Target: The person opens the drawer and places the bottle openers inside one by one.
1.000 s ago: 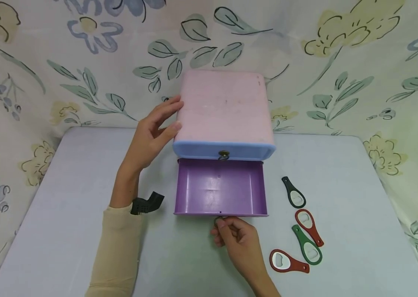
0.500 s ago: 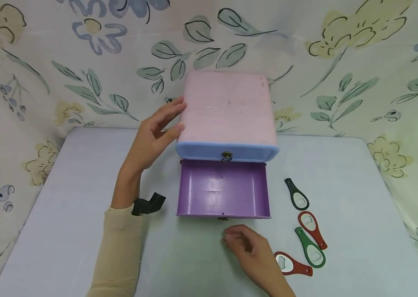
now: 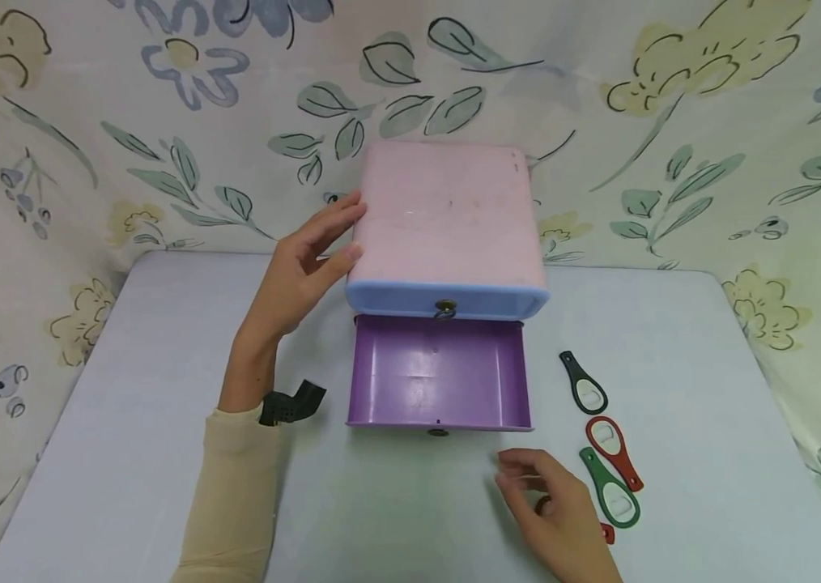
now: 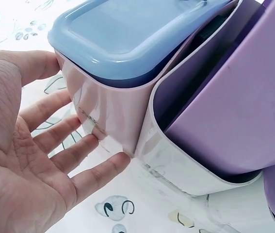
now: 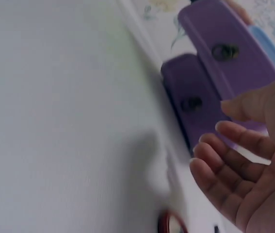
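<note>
Purple drawer seems light, stiff, best held by near ring pull; left hand straight-fingered against cabinet, right hand relaxed, empty.

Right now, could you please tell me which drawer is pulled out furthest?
The purple plastic middle drawer, jutting beyond the blue top drawer and purple bottom drawer.

Room type unclear; floral cloth backs and flanks a white table.
</note>
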Motion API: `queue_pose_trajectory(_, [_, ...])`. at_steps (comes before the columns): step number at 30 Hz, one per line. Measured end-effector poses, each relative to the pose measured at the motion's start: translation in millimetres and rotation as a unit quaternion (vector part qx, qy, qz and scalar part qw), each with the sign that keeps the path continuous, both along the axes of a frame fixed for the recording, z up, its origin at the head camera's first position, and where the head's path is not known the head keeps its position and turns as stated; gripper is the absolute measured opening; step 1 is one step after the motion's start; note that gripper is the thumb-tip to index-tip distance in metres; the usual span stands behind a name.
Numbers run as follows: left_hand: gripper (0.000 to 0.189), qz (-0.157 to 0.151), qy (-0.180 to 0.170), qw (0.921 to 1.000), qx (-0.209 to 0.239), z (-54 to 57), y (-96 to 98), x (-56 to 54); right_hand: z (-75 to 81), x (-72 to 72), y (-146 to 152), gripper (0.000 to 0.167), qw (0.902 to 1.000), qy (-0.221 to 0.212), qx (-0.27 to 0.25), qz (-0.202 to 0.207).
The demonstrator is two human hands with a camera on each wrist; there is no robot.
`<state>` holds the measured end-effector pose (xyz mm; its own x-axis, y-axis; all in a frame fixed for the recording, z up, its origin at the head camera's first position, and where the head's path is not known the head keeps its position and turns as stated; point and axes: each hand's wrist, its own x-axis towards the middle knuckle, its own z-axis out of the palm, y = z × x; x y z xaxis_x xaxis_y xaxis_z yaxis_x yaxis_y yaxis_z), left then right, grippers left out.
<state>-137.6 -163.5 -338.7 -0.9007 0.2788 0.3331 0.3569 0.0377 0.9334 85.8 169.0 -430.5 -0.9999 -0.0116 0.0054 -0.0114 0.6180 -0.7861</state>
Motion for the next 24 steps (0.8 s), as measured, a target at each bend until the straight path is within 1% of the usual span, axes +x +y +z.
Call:
queue_pose_trajectory(2, [0.053, -0.001, 0.001, 1.0, 0.003, 0.2, -0.2, 0.4, -0.9, 2.7, 7, 0.033, 0.9995, 0.009, 0.032, 0.0])
queue_pose_trajectory(4, [0.052, -0.001, 0.002, 1.0, 0.005, -0.1, -0.5, 0.4, -1.9, 5.9, 15, 0.04, 0.9967, 0.022, 0.078, 0.005])
queue_pose_trajectory(8, [0.051, -0.004, 0.004, 1.0, 0.004, -1.5, -1.8, -0.3, -6.7, 13.7, 31, 0.052, 0.9844, 0.048, 0.168, 0.018])
queue_pose_trajectory(10, [0.051, -0.005, 0.003, 1.0, 0.002, -2.0, -2.2, -1.0, -11.1, 17.7, 38, 0.056, 0.9784, 0.056, 0.197, 0.028])
queue_pose_trajectory(14, [0.05, -0.004, 0.001, 1.0, -0.005, -1.7, -2.7, -1.0, -20.7, 22.9, 48, 0.061, 0.9705, 0.081, 0.219, 0.062])
queue_pose_trajectory(19, [0.051, -0.001, 0.002, 0.9999, -0.014, -0.3, -2.6, 0.4, -28.7, 25.3, 58, 0.062, 0.9675, 0.12, 0.202, 0.093])
queue_pose_trajectory(22, [0.051, -0.001, 0.0, 0.9999, -0.015, 0.2, -2.1, 0.5, -29.7, 27.7, 62, 0.061, 0.966, 0.124, 0.203, 0.101])
queue_pose_trajectory(24, [0.051, 0.0, 0.0, 0.9999, -0.017, 0.4, -1.9, 0.3, -28.9, 29.8, 64, 0.061, 0.9669, 0.11, 0.206, 0.102])
